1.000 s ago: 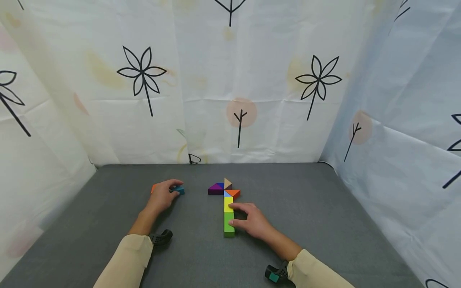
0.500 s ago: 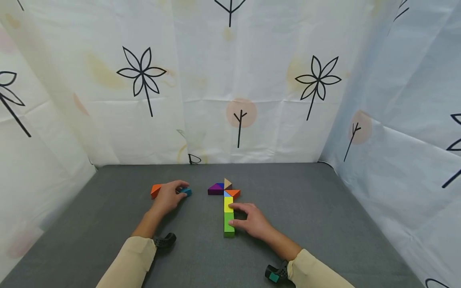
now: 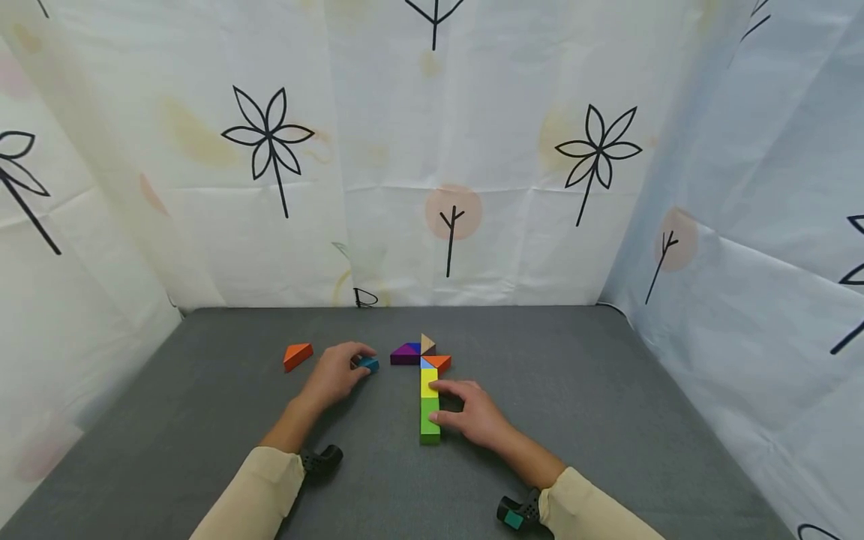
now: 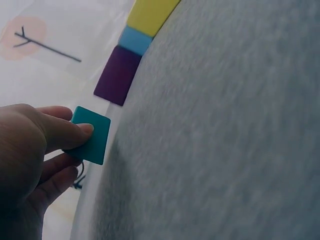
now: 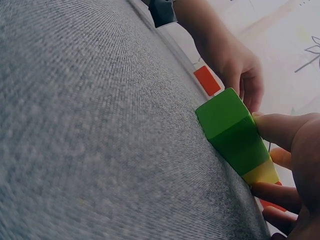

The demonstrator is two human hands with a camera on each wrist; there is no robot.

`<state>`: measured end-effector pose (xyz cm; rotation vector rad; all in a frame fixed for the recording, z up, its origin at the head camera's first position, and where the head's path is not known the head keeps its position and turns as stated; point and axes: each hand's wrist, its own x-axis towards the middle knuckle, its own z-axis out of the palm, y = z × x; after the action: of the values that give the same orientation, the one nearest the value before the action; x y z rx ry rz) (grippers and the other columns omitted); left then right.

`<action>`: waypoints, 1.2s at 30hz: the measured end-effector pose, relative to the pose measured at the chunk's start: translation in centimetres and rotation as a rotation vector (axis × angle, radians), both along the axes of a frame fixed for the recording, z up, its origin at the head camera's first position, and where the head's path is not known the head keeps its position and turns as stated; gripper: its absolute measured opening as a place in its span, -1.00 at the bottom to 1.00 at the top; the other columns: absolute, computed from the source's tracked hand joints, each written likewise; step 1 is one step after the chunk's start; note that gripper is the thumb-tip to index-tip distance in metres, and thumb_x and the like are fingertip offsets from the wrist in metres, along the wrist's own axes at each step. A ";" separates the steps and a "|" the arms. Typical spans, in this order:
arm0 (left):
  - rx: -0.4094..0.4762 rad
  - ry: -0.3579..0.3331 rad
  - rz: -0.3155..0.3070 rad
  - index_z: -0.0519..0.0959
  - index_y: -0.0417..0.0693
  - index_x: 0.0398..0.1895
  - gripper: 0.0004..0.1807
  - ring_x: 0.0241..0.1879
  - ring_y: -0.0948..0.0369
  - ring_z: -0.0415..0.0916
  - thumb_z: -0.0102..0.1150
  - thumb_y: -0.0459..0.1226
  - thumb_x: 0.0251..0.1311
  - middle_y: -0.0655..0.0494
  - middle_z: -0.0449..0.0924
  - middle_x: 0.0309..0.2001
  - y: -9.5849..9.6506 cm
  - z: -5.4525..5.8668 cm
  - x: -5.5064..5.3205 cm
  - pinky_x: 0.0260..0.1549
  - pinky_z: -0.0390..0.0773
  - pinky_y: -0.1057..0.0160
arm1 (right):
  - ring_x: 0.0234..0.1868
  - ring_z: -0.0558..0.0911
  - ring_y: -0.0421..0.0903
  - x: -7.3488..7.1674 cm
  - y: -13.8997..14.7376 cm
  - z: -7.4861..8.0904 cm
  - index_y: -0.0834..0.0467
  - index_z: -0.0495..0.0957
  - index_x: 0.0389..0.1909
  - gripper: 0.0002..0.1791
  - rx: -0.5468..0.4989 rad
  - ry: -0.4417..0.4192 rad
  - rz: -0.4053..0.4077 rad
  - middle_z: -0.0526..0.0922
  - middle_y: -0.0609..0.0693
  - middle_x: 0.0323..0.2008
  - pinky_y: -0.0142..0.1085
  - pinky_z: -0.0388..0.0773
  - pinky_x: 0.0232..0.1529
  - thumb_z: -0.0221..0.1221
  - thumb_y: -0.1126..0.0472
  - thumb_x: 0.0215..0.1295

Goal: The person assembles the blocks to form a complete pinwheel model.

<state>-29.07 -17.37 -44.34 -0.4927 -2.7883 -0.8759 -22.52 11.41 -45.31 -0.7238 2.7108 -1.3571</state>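
My left hand [image 3: 335, 375] pinches a teal-blue block [image 3: 367, 365] between thumb and fingers, left of a row of joined blocks. In the left wrist view the thumb lies on the flat face of this teal block [image 4: 97, 142]. At the row's near end are a green block [image 3: 429, 421] and a yellow block [image 3: 428, 381]. My right hand [image 3: 479, 416] rests at their right side, thumb on the green one and index finger on the yellow. Beyond them sit a light blue piece [image 3: 424, 364], an orange triangle [image 3: 440, 362], a purple block [image 3: 405, 355] and a tan triangle [image 3: 427, 345].
A loose orange triangular block [image 3: 297, 357] lies on the grey tabletop [image 3: 351, 480], left of my left hand. White printed curtains [image 3: 378, 247] stand along the back and both sides. Both wrists carry dark bands, such as the one at my left wrist [image 3: 322, 459].
My left hand has moved right with the teal-blue block, closer to the purple block, uncovering the loose orange block behind it. The right hand has stayed in place.
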 end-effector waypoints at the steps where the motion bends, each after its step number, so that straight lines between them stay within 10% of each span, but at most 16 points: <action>1: -0.003 -0.003 -0.005 0.66 -0.04 -0.02 -0.71 -0.17 0.11 0.54 0.34 -0.38 0.16 0.06 0.62 -0.09 0.3 0.0 0.0 -0.15 0.55 0.04 | 0.23 0.38 0.15 0.0 0.0 0.0 0.08 0.54 0.21 -0.44 0.002 0.000 0.000 0.53 0.03 0.19 0.17 0.29 0.16 0.35 0.01 0.20; 36: -0.056 0.020 -0.106 0.67 0.03 -0.09 -0.73 -0.13 0.18 0.52 0.39 -0.34 0.12 0.13 0.62 -0.11 6.4 -0.2 0.1 -0.04 0.52 0.05 | 0.22 0.39 0.12 -0.3 0.1 -0.1 0.04 0.54 0.22 -0.45 0.007 -0.007 -0.006 0.53 0.01 0.19 0.15 0.29 0.16 0.33 -0.02 0.21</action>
<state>-28.95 -10.93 -44.51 -0.6606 -2.7971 -0.8104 -22.84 11.52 -45.39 -0.7105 2.7134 -1.3475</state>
